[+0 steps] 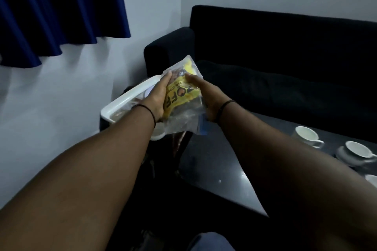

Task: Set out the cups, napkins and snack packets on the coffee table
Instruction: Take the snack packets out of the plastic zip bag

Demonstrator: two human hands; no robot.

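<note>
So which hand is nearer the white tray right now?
Left. The left hand grips the snack packet right beside the white tray; the right hand holds the packet's far side.

The coffee table lies bare toward nine o'clock; cups crowd its three o'clock edge, and a white tray, seemingly loaded, blocks eleven o'clock.

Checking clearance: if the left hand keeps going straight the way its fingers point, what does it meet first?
The left hand grips the snack packet, fingers pointing up and away. Past the packet, the dark sofa armrest looks like the first thing in line, though depth is unclear; the white tray sits left of that path.
</note>
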